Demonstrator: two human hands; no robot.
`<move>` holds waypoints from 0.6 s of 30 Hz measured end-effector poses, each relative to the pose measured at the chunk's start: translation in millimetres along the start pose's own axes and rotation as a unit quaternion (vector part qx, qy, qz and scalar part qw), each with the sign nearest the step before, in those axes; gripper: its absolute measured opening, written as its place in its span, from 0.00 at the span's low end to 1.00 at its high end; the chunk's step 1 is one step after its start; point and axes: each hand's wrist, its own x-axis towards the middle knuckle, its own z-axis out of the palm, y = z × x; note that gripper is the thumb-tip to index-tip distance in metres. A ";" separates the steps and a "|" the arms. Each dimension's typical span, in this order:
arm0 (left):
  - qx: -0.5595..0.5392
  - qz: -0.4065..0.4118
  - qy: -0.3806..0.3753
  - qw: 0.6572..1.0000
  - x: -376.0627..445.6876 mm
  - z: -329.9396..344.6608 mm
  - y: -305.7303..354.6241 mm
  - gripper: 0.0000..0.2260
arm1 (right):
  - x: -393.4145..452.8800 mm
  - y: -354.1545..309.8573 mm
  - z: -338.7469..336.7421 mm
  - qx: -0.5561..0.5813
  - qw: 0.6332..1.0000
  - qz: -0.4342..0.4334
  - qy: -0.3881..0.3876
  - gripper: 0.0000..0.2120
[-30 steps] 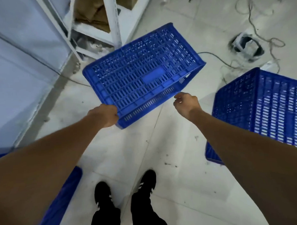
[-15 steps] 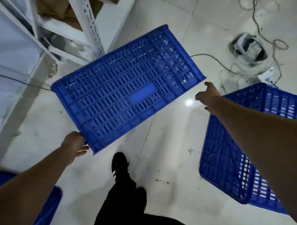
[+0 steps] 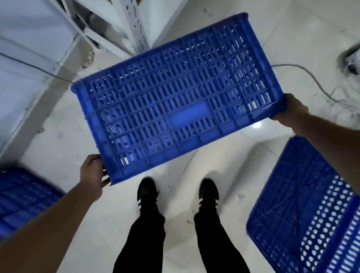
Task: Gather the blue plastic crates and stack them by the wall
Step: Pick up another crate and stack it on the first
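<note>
I hold a blue slotted plastic crate (image 3: 180,99) upside down in the air in front of me, its bottom face toward the camera. My left hand (image 3: 92,176) grips its near left corner. My right hand (image 3: 292,110) grips its right corner. A second blue crate (image 3: 312,213) lies on the floor at the lower right, under my right forearm. Another blue crate (image 3: 20,197) shows at the left edge, blurred, close to the wall (image 3: 16,80).
A white metal shelving rack (image 3: 130,25) stands at the top, beside the wall. Loose cables (image 3: 307,78) and a floor socket box (image 3: 354,60) lie at the right. My black shoes (image 3: 146,196) stand on the pale tiled floor.
My right hand, free half a second ago, now grips the crate's right corner. The crate has turned flatter and moved right. The view has swung left; the left crate shows more.
</note>
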 end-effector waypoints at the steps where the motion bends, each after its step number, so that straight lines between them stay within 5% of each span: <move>1: 0.002 0.001 0.000 1.000 -1.5 -0.6 -0.3 0.14 | -0.4 1.7 -2.6 -0.002 1.000 -0.010 0.001 0.31; 7: -0.030 -0.003 0.019 0.999 -20.2 -7.9 6.0 0.15 | -12.4 1.0 -27.6 0.031 0.999 -0.040 0.010 0.34; 15: -0.065 -0.018 0.017 0.998 -82.1 -94.2 30.9 0.07 | -91.5 -35.3 -89.4 0.152 0.987 -0.039 0.036 0.18; 18: -0.089 -0.022 0.012 0.996 -97.0 -139.0 33.2 0.18 | -127.4 -54.6 -98.8 0.117 0.991 -0.057 0.037 0.19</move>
